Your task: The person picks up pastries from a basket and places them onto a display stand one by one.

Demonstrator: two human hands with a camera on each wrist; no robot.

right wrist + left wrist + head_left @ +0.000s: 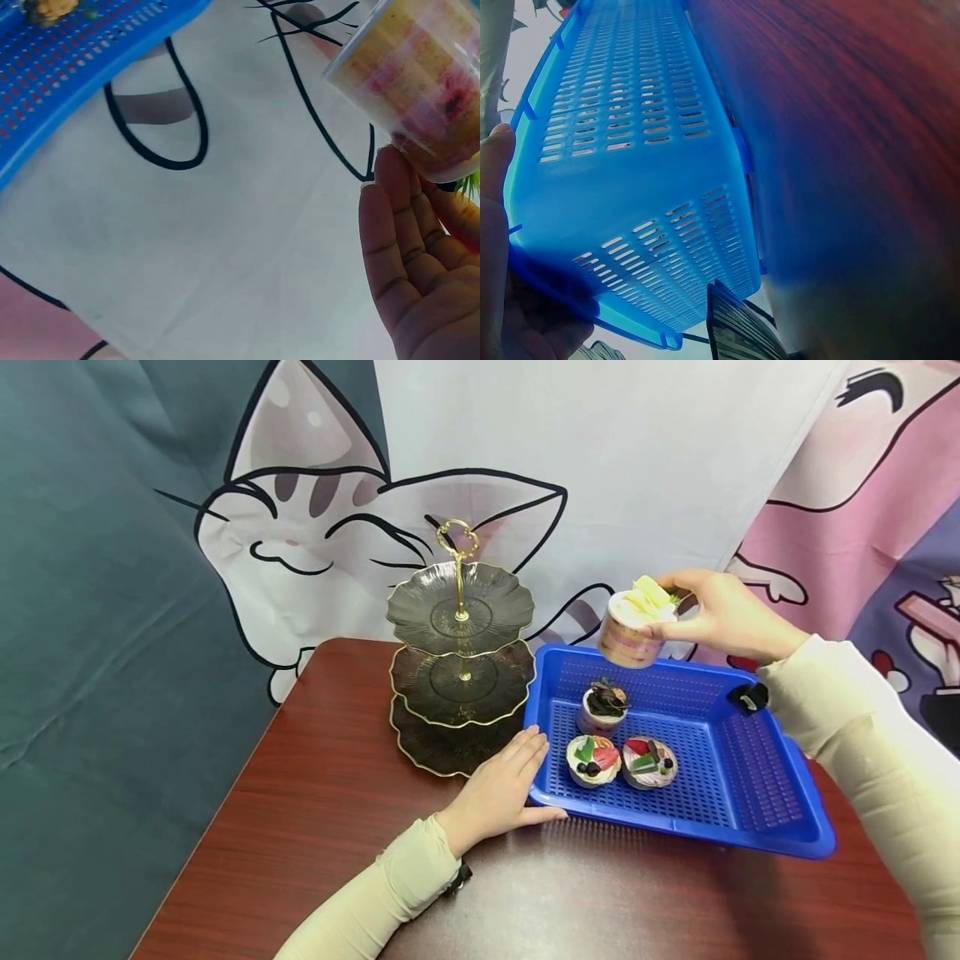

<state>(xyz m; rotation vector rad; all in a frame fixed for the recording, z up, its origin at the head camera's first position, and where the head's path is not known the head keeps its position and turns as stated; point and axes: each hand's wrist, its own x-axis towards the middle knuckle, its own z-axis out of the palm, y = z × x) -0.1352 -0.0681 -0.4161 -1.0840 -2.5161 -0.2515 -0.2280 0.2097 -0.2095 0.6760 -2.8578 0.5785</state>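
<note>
Right hand (723, 614), upper right, grasps yellow-topped, clear cylindrical plastic dessert cup (628, 646); left hand (501, 789), lower centre (fingers straight, unclenched), touches blue rectangular plastic basket (675, 826).

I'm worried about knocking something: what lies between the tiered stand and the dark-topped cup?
Between stand and cup, the head view shows the left wall of the blue basket, then its bare floor.

Indoor staged setting, cartoon-cat cloth backdrop (630, 468), reddish-brown wood-grain table (300, 793)
</note>
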